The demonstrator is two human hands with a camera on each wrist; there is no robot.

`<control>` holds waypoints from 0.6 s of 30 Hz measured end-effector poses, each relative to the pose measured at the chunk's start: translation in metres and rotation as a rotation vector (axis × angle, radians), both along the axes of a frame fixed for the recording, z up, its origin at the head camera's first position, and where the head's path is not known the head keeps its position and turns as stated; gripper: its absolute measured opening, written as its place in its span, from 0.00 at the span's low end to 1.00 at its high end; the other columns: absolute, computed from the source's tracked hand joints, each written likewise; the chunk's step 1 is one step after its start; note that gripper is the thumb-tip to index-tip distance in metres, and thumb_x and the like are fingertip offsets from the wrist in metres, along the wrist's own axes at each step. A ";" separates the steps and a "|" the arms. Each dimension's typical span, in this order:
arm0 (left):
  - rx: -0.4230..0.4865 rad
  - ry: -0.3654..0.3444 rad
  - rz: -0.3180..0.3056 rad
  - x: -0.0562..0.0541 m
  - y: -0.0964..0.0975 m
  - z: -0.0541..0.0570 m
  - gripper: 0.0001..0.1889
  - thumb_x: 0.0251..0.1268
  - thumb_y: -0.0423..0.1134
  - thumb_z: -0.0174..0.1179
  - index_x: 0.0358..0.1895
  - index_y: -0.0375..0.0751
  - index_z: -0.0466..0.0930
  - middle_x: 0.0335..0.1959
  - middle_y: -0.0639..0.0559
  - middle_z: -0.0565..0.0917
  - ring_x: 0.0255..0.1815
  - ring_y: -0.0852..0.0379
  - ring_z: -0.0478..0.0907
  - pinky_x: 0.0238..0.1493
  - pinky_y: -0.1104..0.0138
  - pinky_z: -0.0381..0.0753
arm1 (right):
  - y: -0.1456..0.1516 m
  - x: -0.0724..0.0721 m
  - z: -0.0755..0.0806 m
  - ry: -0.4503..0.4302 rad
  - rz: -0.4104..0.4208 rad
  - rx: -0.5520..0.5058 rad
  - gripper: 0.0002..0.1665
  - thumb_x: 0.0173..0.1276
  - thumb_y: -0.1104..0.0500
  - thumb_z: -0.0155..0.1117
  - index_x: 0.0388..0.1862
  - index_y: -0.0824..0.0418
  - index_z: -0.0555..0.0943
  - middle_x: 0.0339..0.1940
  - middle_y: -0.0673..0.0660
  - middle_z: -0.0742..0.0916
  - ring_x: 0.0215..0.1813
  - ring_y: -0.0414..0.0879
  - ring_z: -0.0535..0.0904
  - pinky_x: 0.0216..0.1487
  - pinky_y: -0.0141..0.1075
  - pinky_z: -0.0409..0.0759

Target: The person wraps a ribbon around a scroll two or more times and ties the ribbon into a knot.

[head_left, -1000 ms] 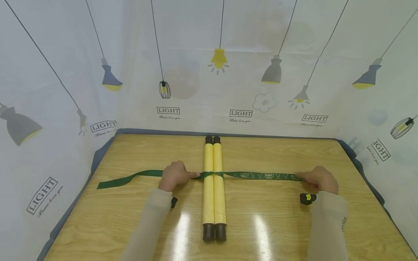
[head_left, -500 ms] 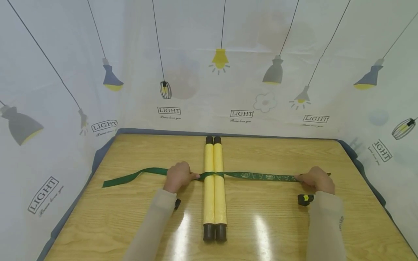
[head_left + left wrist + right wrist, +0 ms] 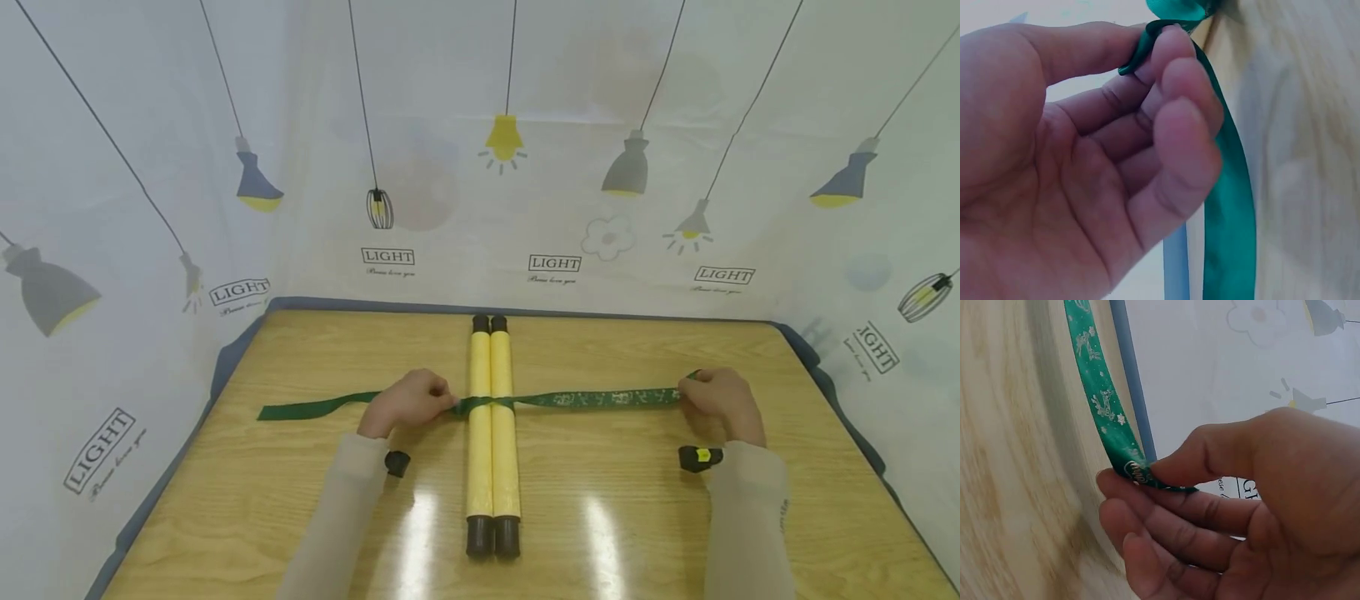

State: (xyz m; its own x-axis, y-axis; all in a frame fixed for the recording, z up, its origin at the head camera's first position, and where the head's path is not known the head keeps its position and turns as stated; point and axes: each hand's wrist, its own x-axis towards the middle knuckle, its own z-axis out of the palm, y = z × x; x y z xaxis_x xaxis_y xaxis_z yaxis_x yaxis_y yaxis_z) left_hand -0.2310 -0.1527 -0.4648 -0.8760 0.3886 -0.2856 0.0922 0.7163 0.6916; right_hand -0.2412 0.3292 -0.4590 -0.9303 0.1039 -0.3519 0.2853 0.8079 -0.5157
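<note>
Loose end: we see the green ribbon (image 3: 307,410) trailing well left of the yellow tubes (image 3: 504,446).
Left hand: our left hand (image 3: 408,398) is just left of the tubes, thumb and fingertips pinching the ribbon.
Yellow tubes: lying side by side on the wooden table (image 3: 600,350), dark caps (image 3: 506,537) at their ends; the ribbon goes over their middle, twisted or knotted, we can't quite tell which.
Printed stretch: to the right of the tubes the ribbon runs nearly straight, showing pale figures.
Right hand: our right hand (image 3: 723,402), well right of the tubes, clamps the ribbon between thumb and forefinger.
</note>
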 end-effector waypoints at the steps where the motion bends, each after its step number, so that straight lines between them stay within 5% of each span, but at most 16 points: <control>1: 0.009 0.003 -0.015 -0.001 0.000 0.001 0.18 0.79 0.42 0.56 0.30 0.36 0.82 0.18 0.53 0.77 0.17 0.60 0.65 0.22 0.69 0.68 | 0.000 -0.001 0.000 0.012 -0.006 -0.014 0.29 0.72 0.49 0.50 0.53 0.74 0.79 0.49 0.75 0.85 0.52 0.68 0.77 0.52 0.55 0.77; 3: 0.036 -0.002 -0.034 -0.001 -0.001 0.002 0.17 0.80 0.42 0.54 0.32 0.36 0.82 0.20 0.49 0.79 0.16 0.60 0.67 0.21 0.68 0.69 | -0.001 -0.002 0.000 0.032 -0.019 -0.049 0.31 0.73 0.48 0.50 0.58 0.75 0.78 0.56 0.72 0.86 0.60 0.69 0.76 0.57 0.57 0.75; 6: 0.074 0.001 -0.054 -0.001 -0.002 0.006 0.17 0.81 0.41 0.53 0.35 0.34 0.82 0.22 0.44 0.81 0.15 0.59 0.68 0.21 0.68 0.70 | -0.004 -0.005 -0.002 0.065 -0.020 -0.130 0.30 0.75 0.48 0.50 0.60 0.72 0.77 0.51 0.67 0.90 0.59 0.64 0.79 0.58 0.56 0.75; 10: 0.139 -0.006 -0.070 0.001 -0.002 0.010 0.17 0.82 0.40 0.51 0.38 0.31 0.81 0.22 0.42 0.81 0.15 0.57 0.70 0.23 0.64 0.74 | -0.013 -0.008 -0.004 0.137 0.013 -0.228 0.34 0.78 0.50 0.48 0.72 0.73 0.70 0.63 0.71 0.83 0.62 0.63 0.81 0.63 0.55 0.79; 14: 0.191 -0.025 -0.078 0.002 0.000 0.012 0.17 0.83 0.40 0.49 0.40 0.30 0.80 0.22 0.45 0.79 0.17 0.55 0.70 0.26 0.59 0.77 | -0.025 -0.012 -0.005 0.210 0.035 -0.285 0.29 0.80 0.54 0.47 0.70 0.72 0.73 0.67 0.74 0.79 0.60 0.58 0.83 0.58 0.44 0.84; 18: 0.214 -0.033 -0.089 0.002 0.003 0.012 0.17 0.84 0.39 0.48 0.40 0.29 0.79 0.21 0.47 0.77 0.17 0.55 0.69 0.26 0.58 0.77 | -0.038 -0.012 -0.003 0.247 0.084 -0.309 0.29 0.80 0.57 0.44 0.71 0.74 0.70 0.64 0.75 0.80 0.57 0.60 0.84 0.56 0.47 0.85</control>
